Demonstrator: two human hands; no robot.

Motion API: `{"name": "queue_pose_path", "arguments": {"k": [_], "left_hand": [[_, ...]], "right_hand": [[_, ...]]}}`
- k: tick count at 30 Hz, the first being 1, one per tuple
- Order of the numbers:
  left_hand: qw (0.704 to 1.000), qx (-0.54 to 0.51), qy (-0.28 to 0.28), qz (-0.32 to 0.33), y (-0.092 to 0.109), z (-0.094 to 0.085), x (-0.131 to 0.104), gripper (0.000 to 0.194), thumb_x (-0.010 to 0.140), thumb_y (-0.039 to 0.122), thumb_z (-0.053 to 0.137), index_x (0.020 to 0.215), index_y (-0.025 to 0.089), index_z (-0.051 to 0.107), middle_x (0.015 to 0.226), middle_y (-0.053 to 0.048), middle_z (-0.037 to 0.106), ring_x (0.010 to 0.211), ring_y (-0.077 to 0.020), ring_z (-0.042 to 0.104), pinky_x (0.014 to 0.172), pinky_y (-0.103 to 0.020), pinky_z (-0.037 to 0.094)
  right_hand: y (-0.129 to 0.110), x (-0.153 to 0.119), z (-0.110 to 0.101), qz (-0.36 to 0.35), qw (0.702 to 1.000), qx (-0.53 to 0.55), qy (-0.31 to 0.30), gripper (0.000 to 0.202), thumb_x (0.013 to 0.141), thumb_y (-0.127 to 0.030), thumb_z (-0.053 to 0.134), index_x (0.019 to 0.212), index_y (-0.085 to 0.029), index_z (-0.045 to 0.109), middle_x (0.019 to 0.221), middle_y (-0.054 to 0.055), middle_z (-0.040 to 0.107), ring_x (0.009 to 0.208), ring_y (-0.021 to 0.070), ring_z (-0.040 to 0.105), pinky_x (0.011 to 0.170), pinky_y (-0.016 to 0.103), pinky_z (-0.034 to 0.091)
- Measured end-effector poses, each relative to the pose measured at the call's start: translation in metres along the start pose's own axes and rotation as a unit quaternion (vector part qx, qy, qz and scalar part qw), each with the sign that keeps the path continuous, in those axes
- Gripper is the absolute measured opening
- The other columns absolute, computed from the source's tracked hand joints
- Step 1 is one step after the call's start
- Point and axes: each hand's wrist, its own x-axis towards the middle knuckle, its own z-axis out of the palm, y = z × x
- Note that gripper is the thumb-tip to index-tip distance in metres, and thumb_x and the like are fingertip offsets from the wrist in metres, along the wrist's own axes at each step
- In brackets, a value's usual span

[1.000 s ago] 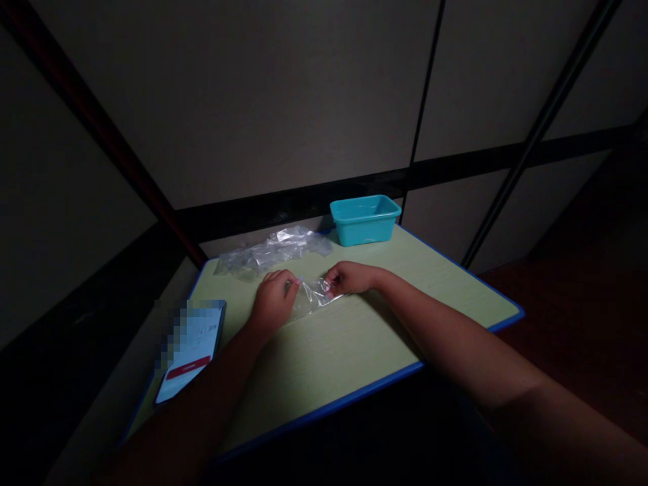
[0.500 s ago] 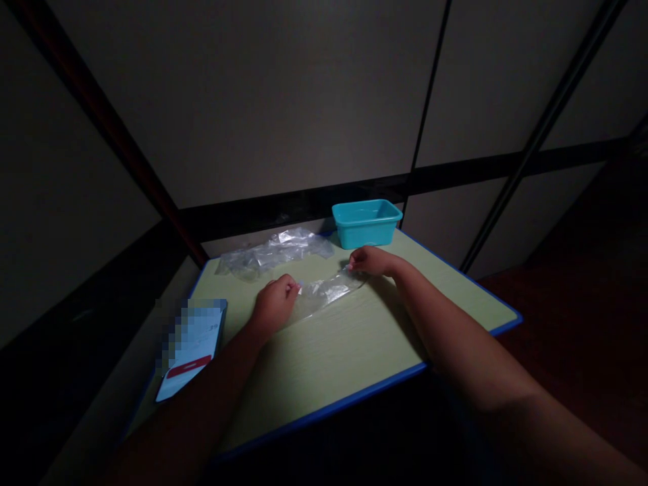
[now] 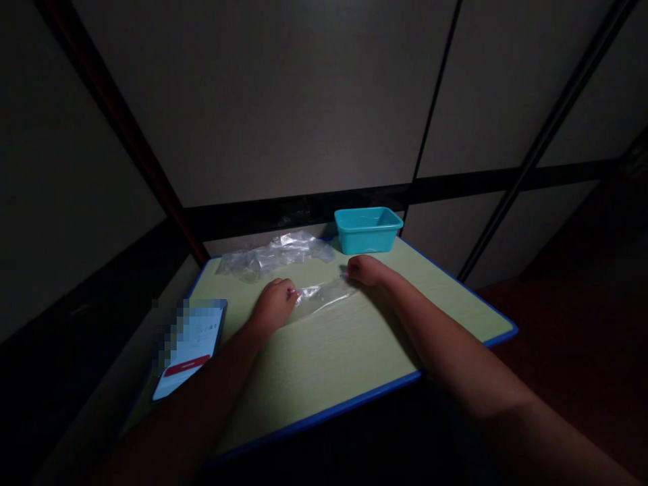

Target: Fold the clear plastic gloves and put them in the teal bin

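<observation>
A clear plastic bag (image 3: 324, 298) lies stretched low over the table between my two hands. My left hand (image 3: 276, 302) pinches its left upper edge, fingers closed with the knuckles up. At the right upper corner, my right hand (image 3: 363, 269) is closed on the same edge, close in front of the turquoise plastic basin (image 3: 368, 239). Behind my left hand, a crumpled heap of clear plastic (image 3: 278, 255) rests along the back of the table. The fingertips of both hands are partly hidden.
The small table (image 3: 324, 371) has a pale yellow-green top and a blue edge. A phone (image 3: 190, 347) with a lit screen lies at its left side, beside my left forearm. Cabinet panels (image 3: 283, 101) rise right behind the table.
My right hand has shifted slightly down and left, and the bag between my hands lies a little flatter. The view has tilted slightly. Both hands keep their hold.
</observation>
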Motion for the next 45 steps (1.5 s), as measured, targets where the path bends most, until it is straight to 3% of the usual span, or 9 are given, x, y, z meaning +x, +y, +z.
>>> {"name": "queue_pose_path", "arguments": {"k": [8, 12, 15, 19, 25, 31, 45], "left_hand": [[0.999, 0.033, 0.005, -0.017, 0.003, -0.002, -0.003, 0.006, 0.079, 0.02, 0.053, 0.078, 0.017, 0.058, 0.081, -0.006, 0.06, 0.082, -0.0202, 0.055, 0.074, -0.029, 0.042], [0.991, 0.119, 0.051, -0.026, 0.021, -0.008, -0.014, 0.029, 0.081, 0.032, 0.053, 0.106, 0.017, 0.056, 0.109, -0.011, 0.057, 0.104, -0.0265, 0.05, 0.088, -0.038, 0.039], [0.99, 0.136, 0.013, 0.028, 0.04, -0.005, -0.028, 0.044, 0.085, 0.042, 0.047, 0.121, 0.016, 0.049, 0.132, -0.014, 0.045, 0.124, -0.0277, 0.037, 0.102, -0.043, 0.027], [0.984, 0.135, -0.089, 0.073, 0.056, 0.007, -0.045, 0.065, 0.088, 0.053, 0.035, 0.139, 0.013, 0.029, 0.148, -0.013, 0.023, 0.137, -0.0269, 0.015, 0.107, -0.048, 0.018], [0.98, 0.145, -0.133, 0.041, 0.056, 0.009, -0.047, 0.067, 0.09, 0.055, 0.025, 0.141, 0.011, 0.024, 0.15, -0.013, 0.012, 0.138, -0.0262, 0.007, 0.107, -0.049, 0.015], [0.976, 0.121, -0.18, 0.019, 0.053, 0.008, -0.045, 0.066, 0.09, 0.057, 0.022, 0.144, 0.019, 0.018, 0.149, -0.015, 0.012, 0.138, -0.0267, 0.007, 0.105, -0.053, 0.016], [0.978, 0.103, -0.179, 0.017, 0.054, 0.005, -0.045, 0.055, 0.09, 0.056, 0.027, 0.141, 0.037, 0.02, 0.15, -0.013, 0.012, 0.137, -0.0291, 0.006, 0.103, -0.054, 0.016]], "right_hand": [[-0.001, 0.003, 0.006, 0.012, 1.0, -0.014, 0.014, 0.022, 0.083, -0.031, 0.053, 0.09, -0.014, 0.066, 0.09, 0.009, 0.068, 0.074, 0.015, 0.057, 0.056, 0.023, 0.029], [-0.003, 0.002, 0.007, 0.009, 1.0, -0.012, 0.014, 0.03, 0.086, -0.037, 0.047, 0.09, -0.013, 0.066, 0.09, 0.011, 0.068, 0.072, 0.0152, 0.056, 0.056, 0.024, 0.029], [-0.002, 0.002, 0.007, 0.005, 1.0, -0.004, 0.016, 0.035, 0.088, -0.041, 0.044, 0.089, -0.013, 0.066, 0.088, 0.011, 0.068, 0.069, 0.0147, 0.055, 0.056, 0.024, 0.029], [-0.001, 0.003, 0.008, 0.002, 1.0, -0.003, 0.015, 0.03, 0.087, -0.037, 0.048, 0.09, -0.014, 0.066, 0.086, 0.009, 0.068, 0.069, 0.0143, 0.055, 0.055, 0.023, 0.028], [-0.001, 0.004, 0.009, 0.0, 1.0, -0.004, 0.018, 0.021, 0.084, -0.026, 0.05, 0.088, -0.013, 0.066, 0.087, 0.009, 0.068, 0.069, 0.0142, 0.055, 0.055, 0.023, 0.029], [0.001, 0.005, 0.009, 0.008, 1.0, 0.009, 0.012, 0.019, 0.082, -0.023, 0.051, 0.088, -0.014, 0.067, 0.086, 0.008, 0.068, 0.068, 0.0138, 0.054, 0.055, 0.022, 0.029], [-0.001, 0.006, 0.01, 0.03, 0.999, 0.012, 0.031, 0.022, 0.085, -0.029, 0.049, 0.091, -0.016, 0.066, 0.088, 0.009, 0.069, 0.072, 0.0153, 0.058, 0.058, 0.022, 0.032]]}}
